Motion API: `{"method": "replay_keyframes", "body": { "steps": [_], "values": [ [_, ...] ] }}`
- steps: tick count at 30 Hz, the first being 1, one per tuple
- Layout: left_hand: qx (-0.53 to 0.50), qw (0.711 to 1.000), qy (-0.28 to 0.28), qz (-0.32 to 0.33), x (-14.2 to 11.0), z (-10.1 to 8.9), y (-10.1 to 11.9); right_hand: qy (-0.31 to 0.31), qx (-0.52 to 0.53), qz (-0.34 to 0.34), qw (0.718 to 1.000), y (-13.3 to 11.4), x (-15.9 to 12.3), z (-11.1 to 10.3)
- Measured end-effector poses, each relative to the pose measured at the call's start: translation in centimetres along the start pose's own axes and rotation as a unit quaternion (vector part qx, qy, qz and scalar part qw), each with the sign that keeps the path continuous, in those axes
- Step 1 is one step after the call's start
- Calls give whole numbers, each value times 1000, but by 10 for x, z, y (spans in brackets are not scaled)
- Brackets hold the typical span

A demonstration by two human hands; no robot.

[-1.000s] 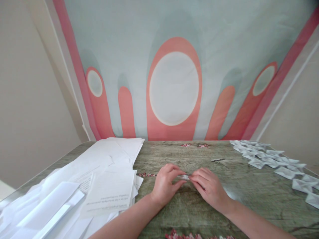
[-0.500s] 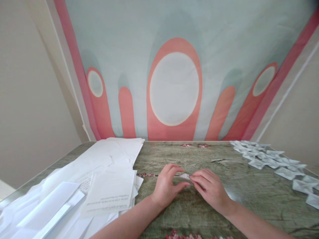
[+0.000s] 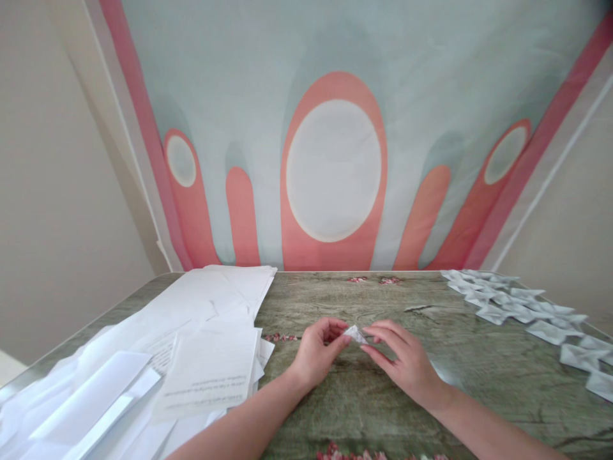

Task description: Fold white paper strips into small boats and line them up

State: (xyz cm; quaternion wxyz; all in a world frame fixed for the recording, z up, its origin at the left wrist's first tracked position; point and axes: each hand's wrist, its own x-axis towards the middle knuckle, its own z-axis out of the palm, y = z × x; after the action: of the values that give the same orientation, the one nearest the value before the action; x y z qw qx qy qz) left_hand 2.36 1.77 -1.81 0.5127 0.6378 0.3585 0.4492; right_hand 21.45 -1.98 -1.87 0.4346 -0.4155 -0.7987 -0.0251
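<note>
A small folded piece of white paper [image 3: 355, 333] is held just above the wood-patterned table [image 3: 364, 396], at its middle. My left hand [image 3: 318, 352] pinches the paper's left side between thumb and curled fingers. My right hand [image 3: 405, 364] has its fingertips closed on the paper's right side. Much of the paper is hidden between the fingers.
A loose pile of white printed sheets [image 3: 201, 345] covers the left part of the table. Several folded white paper shapes [image 3: 527, 306] lie in a row along the right edge. A wall hanging with pink arches [image 3: 335, 160] stands behind the table.
The folded paper has been lifted from flat on the table and tipped up between the fingertips. My left hand's fingers have curled in more; my right hand has barely moved.
</note>
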Motion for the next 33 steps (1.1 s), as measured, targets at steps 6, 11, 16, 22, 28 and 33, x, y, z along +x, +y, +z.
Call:
{"method": "replay_keyframes", "body": {
  "steps": [6, 11, 16, 22, 28, 33],
  "values": [
    [112, 993, -10, 29, -4, 1, 7, -23, 51, 38, 998, -2, 1, 1],
    [164, 985, -17, 41, -7, 3, 10, -42, 74, 54, 995, -5, 1, 2],
    [199, 978, -28, 57, -8, 2, 10, -53, 44, 49, 996, -7, 1, 2],
    [250, 961, -54, 106, -10, 1, 13, -71, 13, 15, 997, -9, 2, 1],
    [274, 952, -53, 125, -9, -1, 15, -62, 12, -4, 998, -13, 7, -1],
    [292, 946, -63, 130, -11, -1, 16, -77, 6, -25, 997, -15, 8, -2]
  ]
}}
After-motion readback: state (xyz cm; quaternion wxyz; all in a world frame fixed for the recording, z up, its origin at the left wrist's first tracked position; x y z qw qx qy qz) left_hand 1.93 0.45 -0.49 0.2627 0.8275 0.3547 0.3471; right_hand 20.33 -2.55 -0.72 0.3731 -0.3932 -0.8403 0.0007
